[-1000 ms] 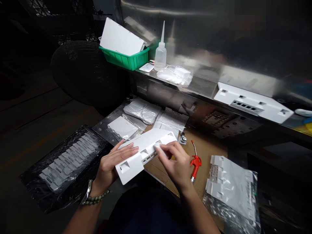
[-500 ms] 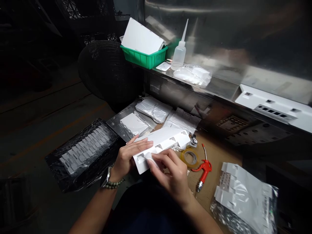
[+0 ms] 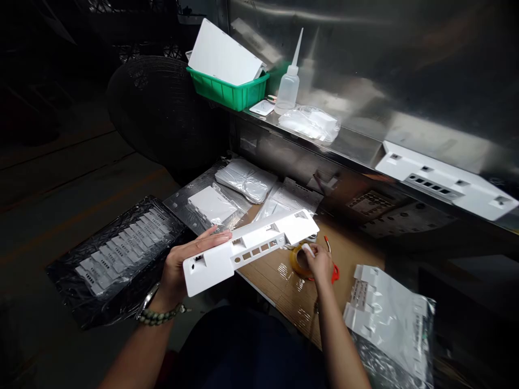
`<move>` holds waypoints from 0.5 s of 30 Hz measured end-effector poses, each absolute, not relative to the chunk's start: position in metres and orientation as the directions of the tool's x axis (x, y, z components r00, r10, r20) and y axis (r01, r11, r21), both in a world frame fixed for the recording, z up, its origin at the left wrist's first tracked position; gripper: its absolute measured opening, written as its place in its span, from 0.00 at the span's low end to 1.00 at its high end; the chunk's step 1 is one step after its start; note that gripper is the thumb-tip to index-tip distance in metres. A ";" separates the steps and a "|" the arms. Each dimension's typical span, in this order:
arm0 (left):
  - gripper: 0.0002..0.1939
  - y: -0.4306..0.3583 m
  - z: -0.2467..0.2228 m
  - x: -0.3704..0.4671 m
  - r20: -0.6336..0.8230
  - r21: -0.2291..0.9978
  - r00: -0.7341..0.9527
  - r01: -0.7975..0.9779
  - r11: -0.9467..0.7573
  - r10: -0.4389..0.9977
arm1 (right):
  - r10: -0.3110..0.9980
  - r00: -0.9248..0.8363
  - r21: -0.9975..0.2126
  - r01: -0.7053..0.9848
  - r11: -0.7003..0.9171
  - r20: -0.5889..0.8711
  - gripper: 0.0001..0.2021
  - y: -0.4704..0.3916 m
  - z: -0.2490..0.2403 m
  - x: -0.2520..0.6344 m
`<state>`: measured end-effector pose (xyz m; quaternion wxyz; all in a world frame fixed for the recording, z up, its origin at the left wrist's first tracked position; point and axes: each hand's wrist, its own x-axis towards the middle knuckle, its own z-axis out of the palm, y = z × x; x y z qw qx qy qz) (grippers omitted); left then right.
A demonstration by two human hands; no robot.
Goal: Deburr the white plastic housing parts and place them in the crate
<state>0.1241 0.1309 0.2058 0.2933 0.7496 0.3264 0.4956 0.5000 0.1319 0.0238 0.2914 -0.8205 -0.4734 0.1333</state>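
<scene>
My left hand (image 3: 182,262) is closed on the left end of a long white plastic housing (image 3: 214,266), its fingers along the upper edge. The housing is tilted, its right end higher, and has a row of small square openings and several recesses. Away from the housing, my right hand (image 3: 320,265) pinches a small white wad (image 3: 308,249), perhaps cloth or paper. It is over the roll of yellow tape (image 3: 298,263) and partly covers a red air blow gun (image 3: 334,273).
Bagged white housings (image 3: 389,319) lie at right; a black-wrapped tray (image 3: 60,275) holds several white parts at left. Wrapped parts (image 3: 213,204) rest behind on the bench. A metal shelf carries a green bin (image 3: 227,91), a squeeze bottle (image 3: 287,92) and another white housing (image 3: 441,178).
My right hand has left the housing and moved right to the tape roll, carrying the white wad. My left hand has shifted left and turned the housing, showing its row of openings.
</scene>
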 end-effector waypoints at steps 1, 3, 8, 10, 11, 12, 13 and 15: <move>0.21 0.130 0.208 0.125 0.542 0.769 0.297 0.200 -0.607 0.786 | 0.859 0.511 -0.591 0.702 -0.397 0.030 0.16 0.132 0.014 0.499; 0.22 0.130 0.210 0.125 0.518 0.782 0.300 0.215 -0.585 0.801 | 0.860 0.510 -0.580 0.696 -0.424 -0.017 0.14 0.128 0.001 0.498; 0.24 0.128 0.210 0.121 0.524 0.766 0.329 0.221 -0.604 0.785 | 0.770 0.634 -0.565 0.612 -0.554 -0.068 0.23 0.096 -0.008 0.517; 0.24 0.127 0.206 0.120 0.532 0.754 0.328 0.236 -0.613 0.780 | 0.681 0.721 -0.553 0.518 -0.653 -0.128 0.24 0.079 -0.013 0.528; 0.24 0.127 0.204 0.119 0.536 0.747 0.322 0.248 -0.616 0.780 | 0.635 0.753 -0.549 0.462 -0.697 -0.173 0.23 0.071 -0.016 0.532; 0.23 0.126 0.202 0.119 0.538 0.743 0.313 0.263 -0.615 0.783 | 0.596 0.771 -0.550 0.405 -0.730 -0.223 0.21 0.064 -0.020 0.535; 0.23 0.126 0.200 0.118 0.538 0.744 0.298 0.274 -0.610 0.789 | 0.566 0.778 -0.557 0.352 -0.752 -0.272 0.19 0.058 -0.024 0.538; 0.22 0.125 0.196 0.117 0.499 0.777 0.274 0.278 -0.564 0.822 | 0.528 0.774 -0.591 0.255 -0.765 -0.349 0.16 0.051 -0.029 0.541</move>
